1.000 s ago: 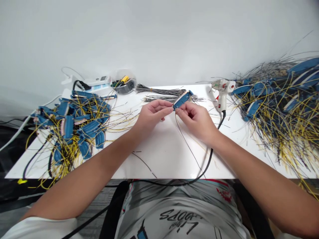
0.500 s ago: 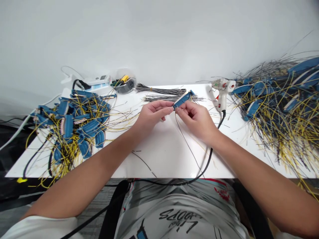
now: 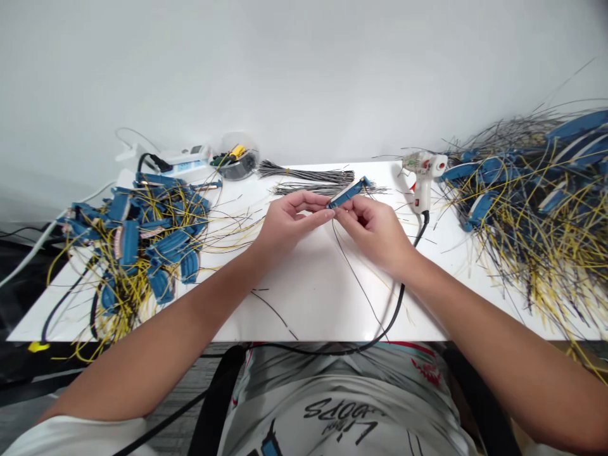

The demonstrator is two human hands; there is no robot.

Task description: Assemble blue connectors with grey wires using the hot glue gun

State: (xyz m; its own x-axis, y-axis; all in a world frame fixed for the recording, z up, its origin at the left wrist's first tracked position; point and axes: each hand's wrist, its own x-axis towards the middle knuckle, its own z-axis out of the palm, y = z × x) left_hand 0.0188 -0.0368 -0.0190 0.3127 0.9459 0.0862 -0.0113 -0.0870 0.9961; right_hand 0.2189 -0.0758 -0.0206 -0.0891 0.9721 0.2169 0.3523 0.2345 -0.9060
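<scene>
A slim blue plastic part [image 3: 350, 191] with a pale strip along it slants up to the right between my hands, above the white table. My right hand [image 3: 375, 229] is closed, thumb and fingers pinching the part's near end from the right. From the left, my left hand [image 3: 295, 218] closes on the same end, its thumb tip almost meeting the right one. A thin dark wire [image 3: 352, 271] hangs from the fingertips toward the table's front edge. Exactly where the wire meets the part is hidden by my fingers.
Blue parts with yellow and black wires [image 3: 128, 240] are heaped at left; a larger pile [image 3: 546, 209] lies at right. Behind are dark wire bundles [image 3: 308, 172], a clear tub [image 3: 237, 164] and a power strip [image 3: 185, 163]. A glue gun [image 3: 424, 183] stands right, its cord [image 3: 396, 310] crossing the front edge.
The blue part has tipped slightly lower and turned a little. My left thumb has moved slightly right, over the part's near end. My right hand has barely moved.
</scene>
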